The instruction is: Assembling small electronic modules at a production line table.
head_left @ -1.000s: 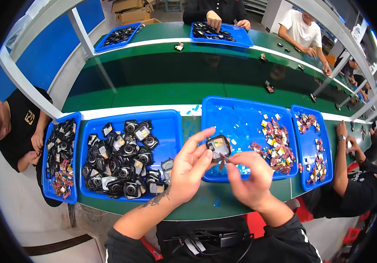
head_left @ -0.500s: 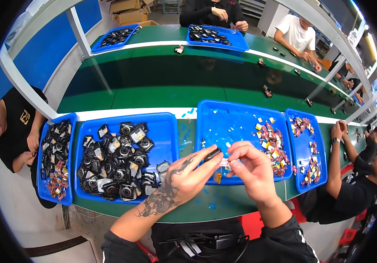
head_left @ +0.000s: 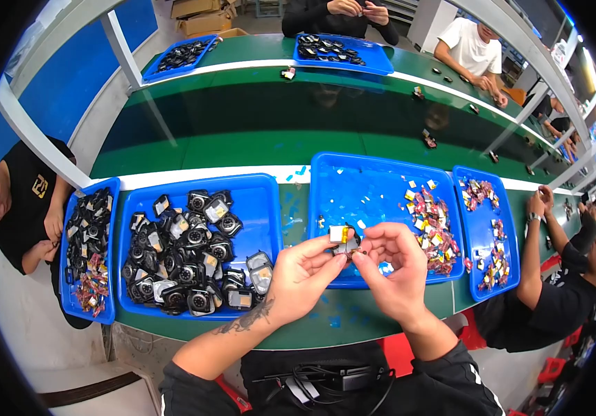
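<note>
Dark watch-like unit (head_left: 344, 243), held before me above the near part of a blue tray (head_left: 367, 182).
Look: small, squarish, grey and black, with a white square and a yellow strip at its upper side. My left hand (head_left: 305, 272) grasps its left edge between thumb and fingers; my right hand (head_left: 396, 263) has its fingertips drawn together at the lower right edge, too small to tell whether gripping. Containers: the tray beneath has small red, yellow and white parts (head_left: 431, 225) heaped at its right, plus blue scraps; the left tray (head_left: 260, 208) is piled with black watch cases (head_left: 194, 256); the far-right tray (head_left: 481, 243) holds more reddish parts. Orientation: white square faces up; long axis indeterminate, fingers covering the outline.
</note>
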